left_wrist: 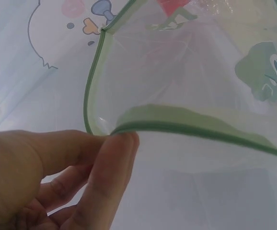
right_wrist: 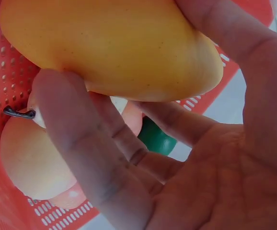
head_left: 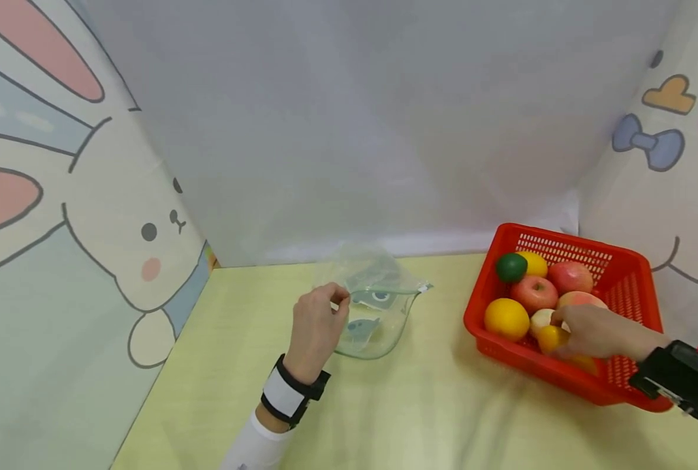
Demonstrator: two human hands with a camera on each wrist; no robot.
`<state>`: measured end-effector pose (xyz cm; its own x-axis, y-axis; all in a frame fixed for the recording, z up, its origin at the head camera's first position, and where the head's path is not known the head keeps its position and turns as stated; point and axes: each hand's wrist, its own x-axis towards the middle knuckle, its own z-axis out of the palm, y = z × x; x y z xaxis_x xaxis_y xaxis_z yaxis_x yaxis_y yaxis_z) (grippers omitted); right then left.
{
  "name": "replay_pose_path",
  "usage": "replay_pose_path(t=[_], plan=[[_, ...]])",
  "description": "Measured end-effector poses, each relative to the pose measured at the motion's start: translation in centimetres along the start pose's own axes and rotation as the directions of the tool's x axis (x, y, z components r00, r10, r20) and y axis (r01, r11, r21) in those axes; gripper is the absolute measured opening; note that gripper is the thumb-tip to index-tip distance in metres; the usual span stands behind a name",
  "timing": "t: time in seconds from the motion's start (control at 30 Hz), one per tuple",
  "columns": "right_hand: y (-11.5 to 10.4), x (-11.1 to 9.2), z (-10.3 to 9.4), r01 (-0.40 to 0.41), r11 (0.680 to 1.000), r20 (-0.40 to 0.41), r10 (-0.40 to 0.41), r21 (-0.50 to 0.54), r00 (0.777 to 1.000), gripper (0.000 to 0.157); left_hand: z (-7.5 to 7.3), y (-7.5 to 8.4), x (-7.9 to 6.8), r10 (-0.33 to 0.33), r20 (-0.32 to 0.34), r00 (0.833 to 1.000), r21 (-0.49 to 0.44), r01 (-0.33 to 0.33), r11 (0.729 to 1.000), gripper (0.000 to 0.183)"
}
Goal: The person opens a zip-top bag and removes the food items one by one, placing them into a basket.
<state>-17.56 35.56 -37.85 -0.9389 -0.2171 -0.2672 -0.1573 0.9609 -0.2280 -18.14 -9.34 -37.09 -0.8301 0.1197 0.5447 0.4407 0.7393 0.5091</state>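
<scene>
My left hand (head_left: 319, 326) pinches the green-edged rim of a clear zip bag (head_left: 392, 329) between thumb and fingers. In the left wrist view the bag's mouth gapes apart, and its film bears printed green cartoon shapes. Inside the red basket (head_left: 566, 385), my right hand (head_left: 595, 331) grips a yellow-orange mango (right_wrist: 119, 48), its thumb on one side and fingertips on the other. Around it lie a pale fruit with a dark stem (right_wrist: 35, 153), a red apple (head_left: 534, 294), an orange (head_left: 506, 319) and a green fruit (head_left: 511, 267).
The basket stands at the right of the pale yellow table (head_left: 419, 418), near the back wall (head_left: 384, 130). Another yellow fruit (head_left: 533, 264) and a reddish fruit (head_left: 571, 277) lie at its far side. Cartoon-printed side panels (head_left: 119, 274) flank the table.
</scene>
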Motion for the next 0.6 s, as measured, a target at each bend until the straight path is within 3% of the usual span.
replay_pose_path(t=[0.23, 0.5, 0.6], plan=[[-0.4, 0.0, 0.2, 0.019, 0.999, -0.016, -0.019, 0.032, 1.0, 0.046, 0.1, -0.1, -0.2, -0.007, 0.023, 1.0, -0.045, 0.008, 0.999, 0.005], [-1.9, -0.9, -1.5, 0.085, 0.996, -0.123, -0.08, 0.035, 0.989, 0.048, 0.2, -0.1, -0.3, 0.007, 0.088, 0.996, -0.096, 0.001, 0.995, 0.005], [-3.2, -1.4, -2.0, 0.117, 0.992, -0.198, -0.105, 0.051, 0.975, 0.047, 0.2, 0.0, -0.4, 0.026, 0.118, 0.993, -0.121, -0.011, 0.993, 0.005]])
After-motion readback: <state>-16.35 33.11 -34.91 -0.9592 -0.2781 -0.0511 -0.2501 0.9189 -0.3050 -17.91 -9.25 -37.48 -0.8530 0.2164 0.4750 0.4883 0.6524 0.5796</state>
